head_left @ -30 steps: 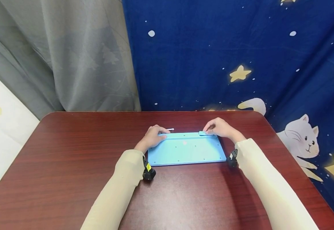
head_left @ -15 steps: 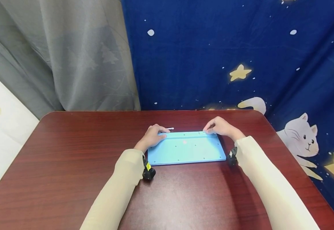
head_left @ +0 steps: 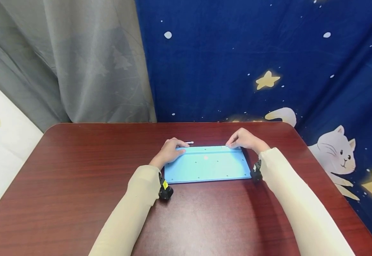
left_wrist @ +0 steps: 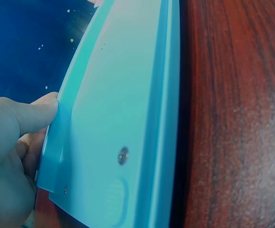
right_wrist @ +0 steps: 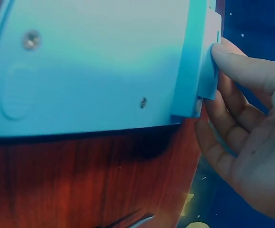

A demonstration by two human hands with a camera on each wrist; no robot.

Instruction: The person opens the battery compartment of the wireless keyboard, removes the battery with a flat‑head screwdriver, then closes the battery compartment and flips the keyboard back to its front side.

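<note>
A light-blue keyboard (head_left: 208,169) lies face down on the table, with screws and a raised ridge along its far side. My left hand (head_left: 170,151) grips its far left corner; in the left wrist view the thumb (left_wrist: 40,116) is on the ridge and the other fingers are behind it. At the right end of the ridge, my right hand (head_left: 244,138) pinches a small light-blue battery cover (right_wrist: 208,71). Its thumb (right_wrist: 232,59) lies on the cover's outer edge, which stands slightly off the ridge at its lower end in the right wrist view.
A small silvery cylinder like a battery (head_left: 190,143) lies behind the keyboard, close to the left fingertips. The dark red wooden table (head_left: 77,188) ends at the back before a grey curtain (head_left: 102,71) and a blue starry curtain (head_left: 211,64).
The battery cover, earlier sitting raised across the ridge, now lies flatter and in line with it. The right hand and forearm have shifted slightly; the left hand keeps its hold on the keyboard.
</note>
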